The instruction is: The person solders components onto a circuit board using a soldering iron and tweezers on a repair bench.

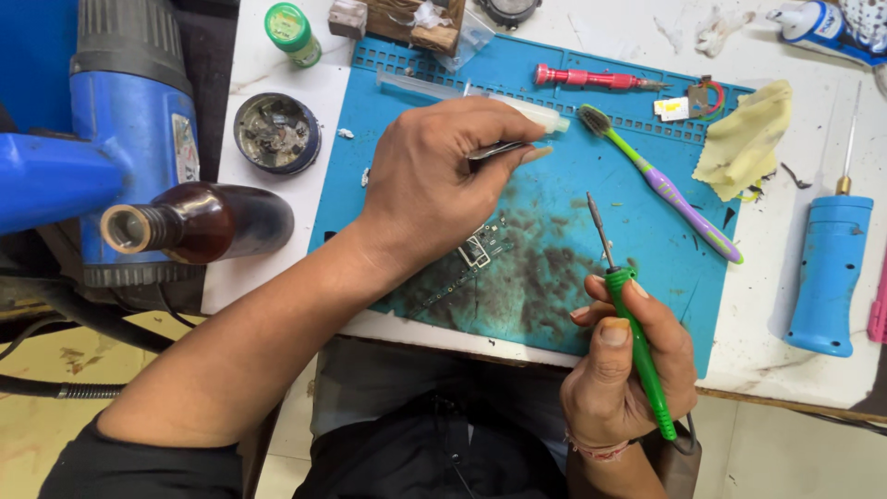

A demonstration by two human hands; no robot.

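Observation:
My left hand (434, 180) hovers over the blue work mat (554, 120), pinching metal tweezers (494, 150) near a clear syringe (480, 92). Just below that hand, a small green circuit board (480, 248) lies on the mat's stained middle. My right hand (628, 356) grips a green-handled soldering iron (637, 342) at the mat's near edge. Its metal tip (599, 226) points up and away, apart from the board.
A purple-and-green toothbrush (661, 180), a red screwdriver (596, 79) and a yellow cloth (744, 139) lie on the mat's right side. A brown bottle (199, 222), a round tin (275, 132), a green cap bottle (291, 32) and a blue heat gun (120, 111) stand left. A blue tool (830, 268) lies right.

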